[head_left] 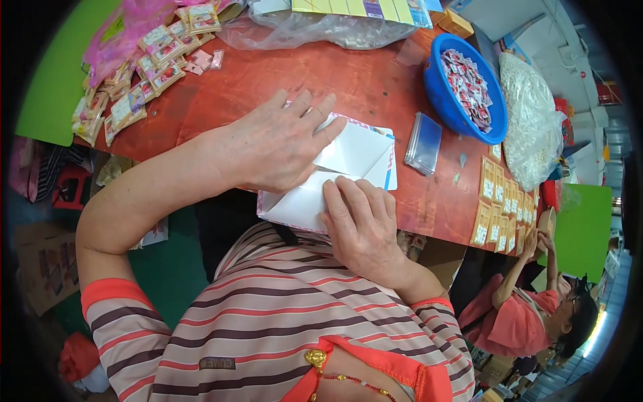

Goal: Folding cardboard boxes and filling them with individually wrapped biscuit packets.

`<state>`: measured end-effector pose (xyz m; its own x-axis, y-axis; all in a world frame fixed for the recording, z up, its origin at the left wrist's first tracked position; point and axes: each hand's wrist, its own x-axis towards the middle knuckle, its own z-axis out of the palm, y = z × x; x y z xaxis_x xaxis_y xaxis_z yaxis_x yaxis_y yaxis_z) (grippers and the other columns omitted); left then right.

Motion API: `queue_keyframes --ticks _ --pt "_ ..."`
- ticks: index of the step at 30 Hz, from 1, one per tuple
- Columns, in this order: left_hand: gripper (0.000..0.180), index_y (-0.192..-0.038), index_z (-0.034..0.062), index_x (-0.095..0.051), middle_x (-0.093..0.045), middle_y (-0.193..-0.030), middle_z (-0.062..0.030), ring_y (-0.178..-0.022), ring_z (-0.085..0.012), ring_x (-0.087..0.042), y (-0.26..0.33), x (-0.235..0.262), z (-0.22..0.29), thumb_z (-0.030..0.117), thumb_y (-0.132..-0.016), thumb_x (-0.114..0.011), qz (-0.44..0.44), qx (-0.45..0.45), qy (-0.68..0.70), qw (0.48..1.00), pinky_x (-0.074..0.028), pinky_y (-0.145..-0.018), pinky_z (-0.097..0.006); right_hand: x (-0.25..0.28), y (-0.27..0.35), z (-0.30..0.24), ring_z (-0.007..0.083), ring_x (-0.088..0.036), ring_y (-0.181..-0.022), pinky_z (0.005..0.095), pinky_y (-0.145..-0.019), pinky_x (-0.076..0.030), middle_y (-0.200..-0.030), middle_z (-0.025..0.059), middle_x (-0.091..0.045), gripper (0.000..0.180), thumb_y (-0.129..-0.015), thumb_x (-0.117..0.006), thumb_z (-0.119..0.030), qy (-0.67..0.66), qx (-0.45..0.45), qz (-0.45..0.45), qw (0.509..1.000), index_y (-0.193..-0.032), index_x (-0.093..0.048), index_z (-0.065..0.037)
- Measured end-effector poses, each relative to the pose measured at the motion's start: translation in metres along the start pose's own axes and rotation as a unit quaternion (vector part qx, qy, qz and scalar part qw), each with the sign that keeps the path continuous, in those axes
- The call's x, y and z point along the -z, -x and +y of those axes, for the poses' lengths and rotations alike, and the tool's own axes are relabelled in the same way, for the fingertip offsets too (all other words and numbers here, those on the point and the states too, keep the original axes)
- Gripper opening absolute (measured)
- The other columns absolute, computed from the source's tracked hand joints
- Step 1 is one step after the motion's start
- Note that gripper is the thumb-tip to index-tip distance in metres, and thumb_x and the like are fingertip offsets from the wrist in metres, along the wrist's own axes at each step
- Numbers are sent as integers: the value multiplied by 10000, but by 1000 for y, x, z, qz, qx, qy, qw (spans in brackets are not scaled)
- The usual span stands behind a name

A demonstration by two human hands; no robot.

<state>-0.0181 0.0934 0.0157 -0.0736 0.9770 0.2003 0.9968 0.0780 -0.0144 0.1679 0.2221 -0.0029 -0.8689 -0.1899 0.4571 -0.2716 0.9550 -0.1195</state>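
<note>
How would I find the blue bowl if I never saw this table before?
Start at the big reddish-brown table and look to its far right side. There sits a round blue bowl, heaped with small red-and-white packets. It is the only blue, round thing there, between a flat clear packet stack and a large bag of whitish bits.

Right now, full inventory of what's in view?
folded paper sheet: one, white, table's near edge, under both hands
table: one, reddish-brown
basin: one, blue, far right, holding small red-and-white sachets
clear packet stack: one, left of basin
small packets: many, yellow and pink, far left
yellow cards: several, right edge
white mesh bag: one, right of basin
co-worker: one, pink top, lower right
left hand: flat on sheet
right hand: pressing sheet's near fold
</note>
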Motion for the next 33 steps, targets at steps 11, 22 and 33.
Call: queue_keyframes --ticks 11,22,33 --pt "565 -1289 -63 -509 -464 -1322 -323 -1160 -464 -522 -4 -7 1 227 -812 -593 19 9 -3 1000 -441 -901 -536 8 -2 -2 376 -556 -1070 454 -868 -427 -1207 245 -557 542 -763 -727 -169 -39 -29 -64 997 -1211 -549 81" --pt "585 -1299 -51 -498 -453 -1332 -317 -1149 -461 -521 -3 -8 2 264 -819 -614 25 9 -17 1000 -442 -895 -523 5 -2 2 362 -543 -1086 434 -868 -400 -1230 237 -539 541 -789 -713 -218 -89 -32 -59 994 -1221 -547 62" --pt "695 -1332 -36 -471 -433 -1369 -284 -1223 -427 -461 6 -7 -5 405 -823 -643 22 -11 31 999 -377 -1003 -500 2 0 9 284 -528 -1088 410 -938 -298 -1258 184 -536 468 -835 -651 -297 14 -35 -47 998 -1224 -601 -41"
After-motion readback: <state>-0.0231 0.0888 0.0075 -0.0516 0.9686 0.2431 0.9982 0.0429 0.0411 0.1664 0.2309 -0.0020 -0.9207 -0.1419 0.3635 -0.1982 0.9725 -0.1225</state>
